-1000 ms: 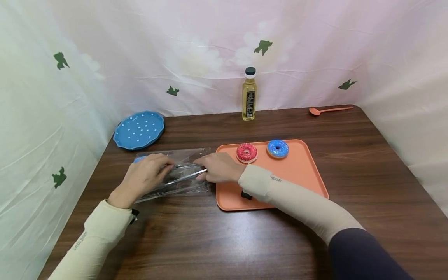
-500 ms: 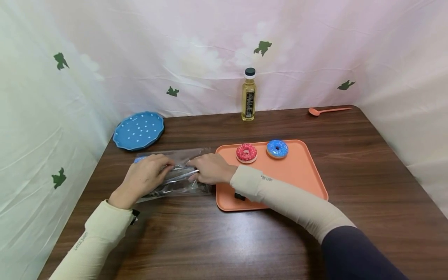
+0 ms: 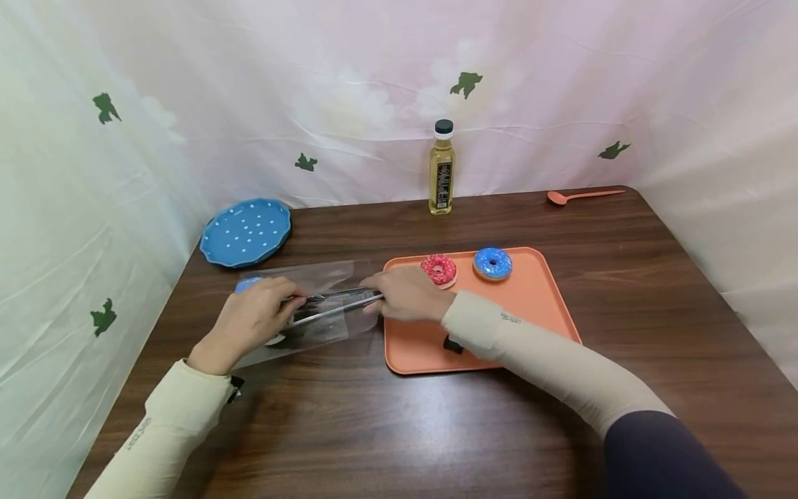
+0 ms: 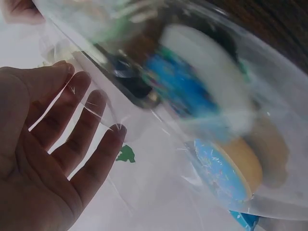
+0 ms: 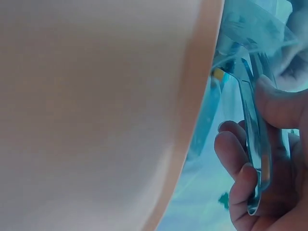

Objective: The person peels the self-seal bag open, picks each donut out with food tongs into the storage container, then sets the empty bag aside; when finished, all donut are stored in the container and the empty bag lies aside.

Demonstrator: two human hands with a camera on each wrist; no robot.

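Note:
My left hand point(image 3: 255, 312) pinches the edge of a clear plastic bag point(image 3: 330, 274) between thumb and fingertips. Metal tongs point(image 3: 343, 308) reach into the bag's mouth, their handle end gripped by my right hand point(image 3: 405, 294) over the tray's left edge. Through the film in the left wrist view, a blue-iced donut point(image 4: 219, 171) lies in the bag. Nearer the tongs, a blurred donut with blue icing and a pale base point(image 4: 211, 72) also shows there. In the right wrist view, fingers and thumb wrap the tongs' arms point(image 5: 257, 130). The head view mostly hides the bag's left end behind my left hand.
An orange tray point(image 3: 517, 305) to the right carries a red donut point(image 3: 440, 269) and a blue donut point(image 3: 492, 264). Behind stand a blue dotted plate point(image 3: 246, 232) and an oil bottle point(image 3: 442, 170). An orange spoon point(image 3: 582, 197) lies at the back right.
My right hand first slid left with the tongs, then drew back right over the tray's edge. The bag's front film shifted with it; my left hand has barely moved.

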